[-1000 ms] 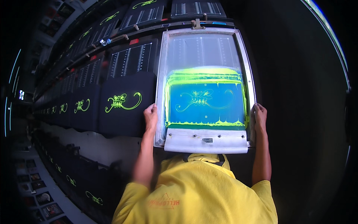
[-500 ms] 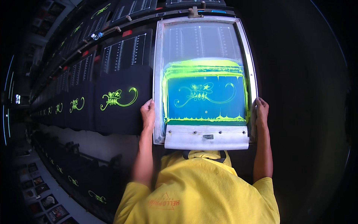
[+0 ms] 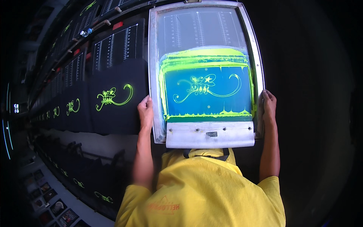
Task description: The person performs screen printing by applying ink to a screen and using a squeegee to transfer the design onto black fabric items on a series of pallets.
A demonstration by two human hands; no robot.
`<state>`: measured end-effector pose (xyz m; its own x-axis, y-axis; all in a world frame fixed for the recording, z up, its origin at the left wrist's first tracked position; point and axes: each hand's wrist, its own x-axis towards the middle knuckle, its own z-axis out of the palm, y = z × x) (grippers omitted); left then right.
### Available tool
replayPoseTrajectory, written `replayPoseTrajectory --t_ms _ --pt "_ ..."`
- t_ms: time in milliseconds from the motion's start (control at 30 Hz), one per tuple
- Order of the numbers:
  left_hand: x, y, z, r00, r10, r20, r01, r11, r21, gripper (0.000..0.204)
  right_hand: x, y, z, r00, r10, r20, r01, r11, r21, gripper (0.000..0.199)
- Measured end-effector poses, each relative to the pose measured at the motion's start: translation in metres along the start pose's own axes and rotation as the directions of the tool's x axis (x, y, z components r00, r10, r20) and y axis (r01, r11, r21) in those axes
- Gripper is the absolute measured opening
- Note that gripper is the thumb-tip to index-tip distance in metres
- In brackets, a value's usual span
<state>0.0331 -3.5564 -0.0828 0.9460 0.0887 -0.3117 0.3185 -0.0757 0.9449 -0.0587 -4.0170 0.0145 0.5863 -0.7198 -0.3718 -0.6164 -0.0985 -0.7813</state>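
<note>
Between my two hands is a screen-printing frame (image 3: 258,65) with pale metal sides. Its mesh carries a blue stencil (image 3: 189,108) with a line drawing of a winged insect with long curls. Bright yellow-green ink (image 3: 206,56) lies in a thick band beyond the stencil and along its edges. A white flap (image 3: 181,139) with several dark studs covers the near end. My left hand (image 3: 145,109) is closed on the left side of the frame, and my right hand (image 3: 269,104) on the right side. A faint ruled board shows through the mesh's far part.
Dark fabric pieces (image 3: 123,75) with yellow-green insect prints run in a row to the left, on boards with white rulings (image 3: 113,45). A rail (image 3: 100,25) with red blocks (image 3: 118,25) passes behind them. Another printed row (image 3: 102,196) lies at lower left.
The frame looks larger and sits higher in view, closer to me, with both hands still gripping its sides. The whole scene has shifted slightly left and up.
</note>
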Motion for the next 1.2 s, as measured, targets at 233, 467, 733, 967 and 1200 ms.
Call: replayPoseTrajectory --t_ms 233,467,733,967,1200 --pt "0.002 -0.003 -0.003 0.997 -0.013 0.07 0.02 0.996 -0.089 0.037 0.001 -0.011 0.003 0.999 0.029 -0.023 -0.029 1.0 -0.007 0.047" --pt "0.003 -0.003 -0.004 0.995 0.007 0.096 0.004 0.994 -0.11 0.038 0.004 -0.007 0.004 0.998 0.049 -0.041 -0.046 0.996 0.074 0.043" --pt "0.002 -0.002 -0.006 0.986 -0.045 0.158 0.069 0.986 -0.149 0.042 0.01 -0.001 0.003 0.997 -0.014 -0.071 0.016 1.0 0.025 0.036" --pt "0.004 -0.003 -0.006 0.984 -0.043 0.173 0.072 0.983 -0.168 0.041 0.011 0.001 0.002 0.998 0.02 -0.053 -0.017 0.999 0.049 0.043" --pt "0.005 -0.008 -0.008 0.981 -0.056 0.187 0.093 0.975 -0.2 0.041 0.007 -0.004 0.002 0.997 0.045 -0.066 -0.043 0.999 0.028 0.046"
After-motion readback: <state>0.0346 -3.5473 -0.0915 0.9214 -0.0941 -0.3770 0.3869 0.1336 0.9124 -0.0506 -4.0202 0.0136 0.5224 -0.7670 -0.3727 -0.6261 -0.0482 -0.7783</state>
